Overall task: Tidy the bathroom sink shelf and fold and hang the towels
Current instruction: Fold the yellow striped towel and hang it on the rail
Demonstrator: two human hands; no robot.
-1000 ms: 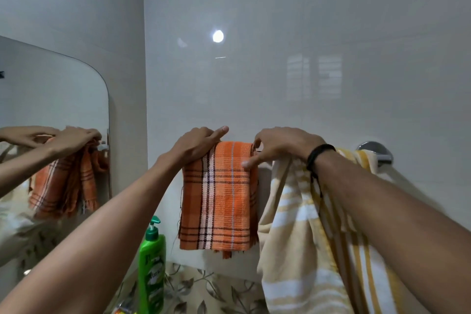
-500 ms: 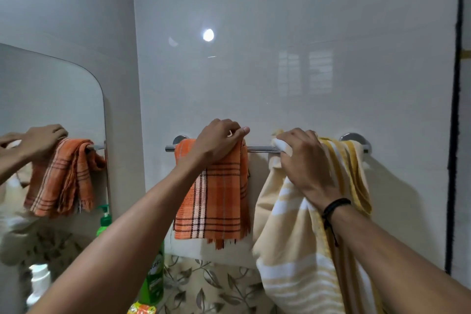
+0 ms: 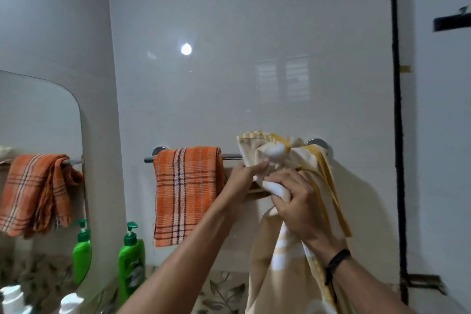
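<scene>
I count two woven towels on the chrome rail (image 3: 232,156): orange plaid towel (image 3: 187,186), flat; left hand (image 3: 248,176) and right hand (image 3: 299,202) clutch the bunched yellow-striped towel (image 3: 283,267).

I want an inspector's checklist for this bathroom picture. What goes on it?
Surface: leaf-patterned ledge below the towel bar.
Job's things: orange checked towel hangs folded over the bar; yellow striped towel is bunched at the bar's right end, not yet neat.
Clutter: green pump bottle; white bottle at bottom left.
Hands: left hand and right hand both grip the yellow striped towel.
Cables: black line runs down the wall; cable or pipe, cannot tell.
Surroundings: mirror at left, reflecting the orange checked towel and the green pump bottle.
</scene>
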